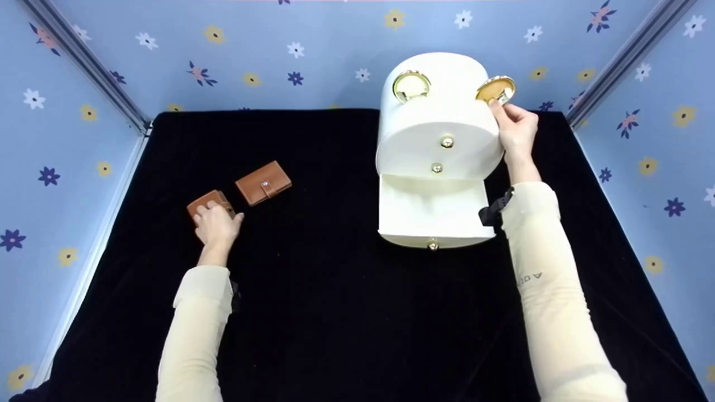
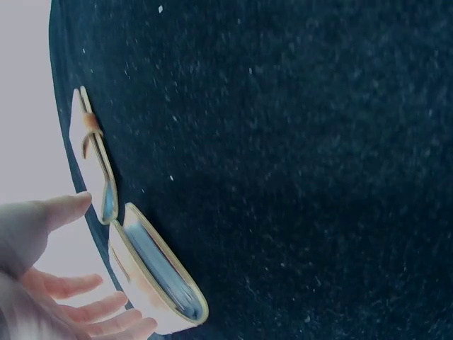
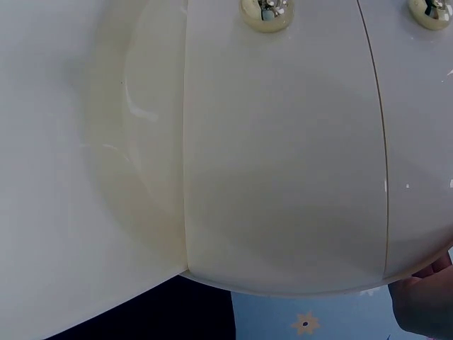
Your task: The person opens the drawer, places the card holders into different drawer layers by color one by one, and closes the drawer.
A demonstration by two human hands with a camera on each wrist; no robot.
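Note:
In the head view my left hand [image 1: 217, 224] is over a brown wallet [image 1: 205, 202] on the black cloth. The left wrist view shows that hand's fingers [image 2: 99, 308] spread and loosely bent beside the wallet [image 2: 159, 273], whose edge reveals a stack of pages or sleeves. A second brown wallet [image 1: 263, 183] with a snap strap lies just beyond. My right hand [image 1: 518, 129] pinches a gold-rimmed disc [image 1: 496, 89] on the right of a white drawer box [image 1: 441, 106]. Only part of this hand [image 3: 428, 301] appears in the right wrist view, at the box's edge.
The box's bottom drawer [image 1: 433, 206] is pulled out towards me. Two upper drawers with gold knobs [image 1: 447, 142] are closed. A matching gold-rimmed disc [image 1: 411, 86] stands at the box's left. Flower-patterned blue walls [image 1: 329, 50] enclose the black cloth [image 1: 335, 301].

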